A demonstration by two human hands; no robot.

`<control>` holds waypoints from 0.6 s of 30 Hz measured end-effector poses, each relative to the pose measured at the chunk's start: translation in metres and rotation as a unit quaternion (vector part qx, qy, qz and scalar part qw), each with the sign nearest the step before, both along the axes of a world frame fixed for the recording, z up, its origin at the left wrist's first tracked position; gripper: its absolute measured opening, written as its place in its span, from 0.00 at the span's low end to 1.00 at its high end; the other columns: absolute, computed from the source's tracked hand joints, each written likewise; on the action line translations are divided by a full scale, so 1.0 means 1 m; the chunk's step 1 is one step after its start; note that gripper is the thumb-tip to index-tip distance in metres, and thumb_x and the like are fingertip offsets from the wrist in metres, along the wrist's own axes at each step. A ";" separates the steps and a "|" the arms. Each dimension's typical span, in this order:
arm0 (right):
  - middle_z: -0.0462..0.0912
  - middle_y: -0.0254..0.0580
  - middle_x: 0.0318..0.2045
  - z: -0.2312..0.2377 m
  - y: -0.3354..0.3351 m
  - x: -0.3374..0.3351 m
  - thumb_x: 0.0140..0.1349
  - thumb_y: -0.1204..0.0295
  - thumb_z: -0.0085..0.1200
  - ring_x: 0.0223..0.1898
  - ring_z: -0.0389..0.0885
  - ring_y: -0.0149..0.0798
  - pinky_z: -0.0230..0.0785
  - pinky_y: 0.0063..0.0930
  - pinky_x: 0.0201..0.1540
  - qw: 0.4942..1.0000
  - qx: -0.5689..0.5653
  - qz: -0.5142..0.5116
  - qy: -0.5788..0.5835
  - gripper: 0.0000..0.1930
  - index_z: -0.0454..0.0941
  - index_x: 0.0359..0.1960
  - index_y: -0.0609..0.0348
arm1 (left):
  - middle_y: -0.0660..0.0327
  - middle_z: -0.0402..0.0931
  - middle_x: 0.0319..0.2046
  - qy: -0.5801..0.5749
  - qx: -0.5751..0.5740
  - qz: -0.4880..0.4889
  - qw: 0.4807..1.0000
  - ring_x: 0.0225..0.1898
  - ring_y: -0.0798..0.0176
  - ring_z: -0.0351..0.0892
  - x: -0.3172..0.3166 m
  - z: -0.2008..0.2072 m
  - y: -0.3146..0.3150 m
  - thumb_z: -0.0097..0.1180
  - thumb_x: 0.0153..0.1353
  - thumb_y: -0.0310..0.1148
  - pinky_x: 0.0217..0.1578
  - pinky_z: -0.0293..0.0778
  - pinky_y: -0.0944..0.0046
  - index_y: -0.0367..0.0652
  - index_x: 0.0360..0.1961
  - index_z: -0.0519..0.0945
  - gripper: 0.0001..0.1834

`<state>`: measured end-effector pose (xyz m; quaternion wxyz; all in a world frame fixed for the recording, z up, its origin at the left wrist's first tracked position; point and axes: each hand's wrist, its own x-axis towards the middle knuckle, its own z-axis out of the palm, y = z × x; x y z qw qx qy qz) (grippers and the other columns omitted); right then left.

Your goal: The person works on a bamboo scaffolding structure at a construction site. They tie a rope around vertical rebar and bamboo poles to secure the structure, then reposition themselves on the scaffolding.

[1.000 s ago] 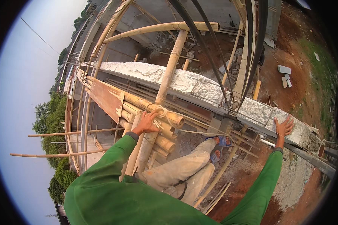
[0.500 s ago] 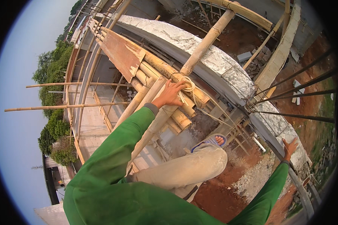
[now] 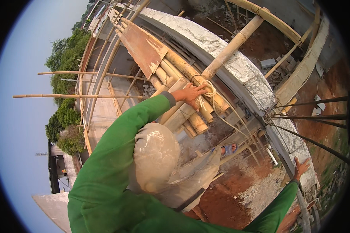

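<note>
My left hand (image 3: 189,96) rests on the ends of a bundle of bamboo poles (image 3: 198,123), its fingers apart, beside a squared timber beam (image 3: 178,116). A coil of pale cord (image 3: 210,91) lies at its fingertips, loose strands hanging down to the right. Lower right, my right hand (image 3: 301,167) lies spread on the rough top of a concrete wall (image 3: 307,179). One bent knee (image 3: 155,151) is raised under my left arm. My sandalled foot (image 3: 229,149) stands lower, by a narrow plank or pole.
A worn brown board (image 3: 141,48) lies over the bamboo. A thick bamboo pole (image 3: 237,42) crosses the concrete wall. Dark steel bars (image 3: 314,117) jut out at the right. Red earth (image 3: 225,200) and rubble lie far below. Thin poles (image 3: 78,96) stick out leftward.
A bent knee has risen into view beneath my left arm, and my sandalled foot appears farther down-frame. The view has shifted slightly. Both hands keep their places on the bamboo and the wall.
</note>
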<state>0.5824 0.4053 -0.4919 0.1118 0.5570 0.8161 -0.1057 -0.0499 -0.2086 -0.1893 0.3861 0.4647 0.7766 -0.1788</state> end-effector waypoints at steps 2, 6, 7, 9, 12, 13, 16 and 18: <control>0.49 0.85 0.77 -0.002 -0.001 0.004 0.50 0.29 0.70 0.79 0.50 0.80 0.55 0.68 0.75 0.997 0.035 0.020 0.066 0.67 0.48 0.86 0.45 | 0.54 0.39 0.85 -0.026 0.033 0.010 0.999 0.78 0.39 0.61 -0.006 0.004 0.002 0.77 0.47 0.66 0.75 0.49 0.25 0.57 0.84 0.50 0.69; 0.46 0.80 0.79 0.000 -0.003 0.012 0.51 0.32 0.73 0.80 0.47 0.78 0.52 0.68 0.76 0.995 0.028 0.002 0.100 0.66 0.48 0.85 0.45 | 0.49 0.46 0.83 -0.070 0.106 0.060 0.990 0.75 0.34 0.63 -0.015 0.008 -0.002 0.79 0.46 0.63 0.73 0.59 0.32 0.55 0.84 0.52 0.69; 0.46 0.79 0.80 0.003 -0.008 0.012 0.51 0.33 0.73 0.80 0.47 0.78 0.52 0.68 0.76 0.994 0.017 -0.014 0.103 0.67 0.48 0.86 0.45 | 0.48 0.47 0.83 -0.068 0.136 0.075 0.986 0.75 0.33 0.63 -0.016 0.011 -0.005 0.78 0.46 0.63 0.72 0.60 0.34 0.55 0.84 0.52 0.68; 0.46 0.75 0.80 0.012 -0.018 0.005 0.52 0.35 0.73 0.81 0.46 0.75 0.52 0.66 0.77 0.993 0.065 -0.044 0.085 0.64 0.50 0.84 0.47 | 0.46 0.48 0.83 -0.083 0.145 0.076 0.983 0.75 0.32 0.63 -0.016 0.018 -0.011 0.79 0.46 0.61 0.73 0.62 0.37 0.54 0.83 0.54 0.67; 0.53 0.73 0.77 0.028 -0.072 -0.034 0.58 0.41 0.71 0.78 0.52 0.72 0.57 0.62 0.75 0.959 0.181 -0.212 0.053 0.56 0.57 0.80 0.60 | 0.46 0.52 0.81 -0.089 0.132 0.053 0.986 0.75 0.34 0.63 -0.020 0.029 -0.010 0.74 0.53 0.54 0.74 0.62 0.40 0.52 0.80 0.64 0.55; 0.57 0.72 0.75 0.033 -0.106 -0.058 0.61 0.45 0.70 0.76 0.56 0.70 0.60 0.61 0.74 0.925 0.199 -0.309 0.095 0.51 0.60 0.77 0.66 | 0.45 0.55 0.80 -0.078 0.120 0.068 0.987 0.75 0.35 0.63 -0.022 0.031 -0.003 0.71 0.55 0.52 0.74 0.62 0.41 0.51 0.77 0.67 0.49; 0.74 0.62 0.61 0.054 -0.255 -0.147 0.67 0.62 0.64 0.66 0.67 0.61 0.66 0.56 0.66 0.841 0.182 -0.451 0.236 0.29 0.72 0.61 0.73 | 0.45 0.67 0.74 0.001 0.115 0.073 0.991 0.75 0.41 0.66 -0.031 0.027 0.028 0.59 0.68 0.46 0.75 0.62 0.46 0.49 0.68 0.79 0.29; 0.79 0.55 0.55 0.065 -0.374 -0.228 0.71 0.71 0.62 0.58 0.78 0.53 0.71 0.49 0.62 0.847 0.012 -0.317 0.428 0.18 0.78 0.58 0.67 | 0.48 0.68 0.73 -0.055 0.187 0.036 0.980 0.75 0.41 0.66 -0.024 0.011 0.053 0.58 0.70 0.50 0.75 0.62 0.44 0.50 0.71 0.77 0.31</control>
